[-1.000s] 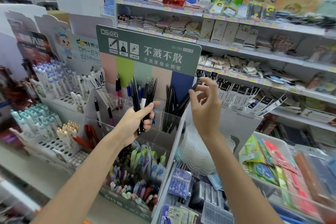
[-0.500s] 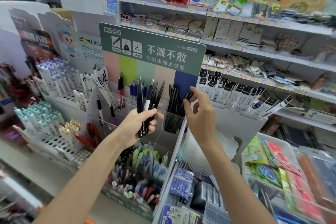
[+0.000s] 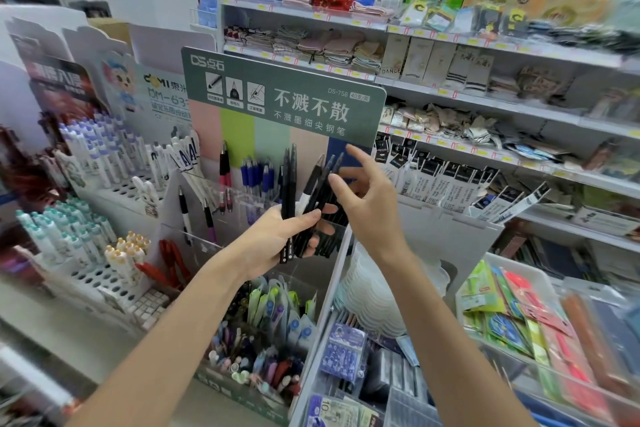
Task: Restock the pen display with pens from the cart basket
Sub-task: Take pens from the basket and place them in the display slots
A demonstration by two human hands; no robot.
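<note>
My left hand (image 3: 273, 241) grips a bundle of several black pens (image 3: 289, 180), tips up, in front of the pen display (image 3: 284, 97) with its green header. My right hand (image 3: 372, 211) hovers just right of the bundle with fingers spread and relaxed. Its fingertips are at the rightmost pens and it holds nothing. Behind the hands, the display's clear right compartment (image 3: 330, 239) holds black pens. Blue pens (image 3: 256, 175) and red pens (image 3: 224, 170) stand in the compartments to the left. The cart basket is out of view.
White racks of capped pens (image 3: 104, 156) stand to the left. A bin of mixed pens (image 3: 263, 340) sits below the display. Shelves of socks and packets (image 3: 450, 180) run along the right, with trays of packaged stationery (image 3: 519, 315) and stacked white dishes (image 3: 374, 295) below.
My right hand let go of the black pen it held at the right compartment and moved left to the bundle. My left hand shifted slightly right with the pens.
</note>
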